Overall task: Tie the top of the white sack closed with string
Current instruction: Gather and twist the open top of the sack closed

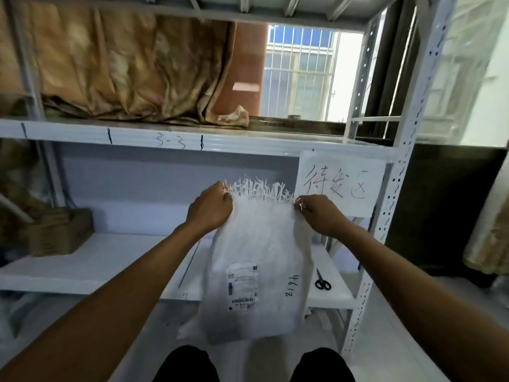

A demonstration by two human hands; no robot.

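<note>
A white woven sack [259,244] hangs upright in front of me, its frayed top edge spread wide. A shipping label and black handwritten numbers sit on its lower half. My left hand [210,209] pinches the sack's top left corner. My right hand [321,215] pinches the top right corner. The sack's bottom reaches below the shelf edge, near my knees. No string is visible.
A white metal shelf [110,260] stands behind the sack, with black scissors [322,281] lying at its right end. A paper sign [341,183] with red writing hangs on the upper rail. A woven basket [59,231] sits at the left. A perforated upright post [385,216] stands at the right.
</note>
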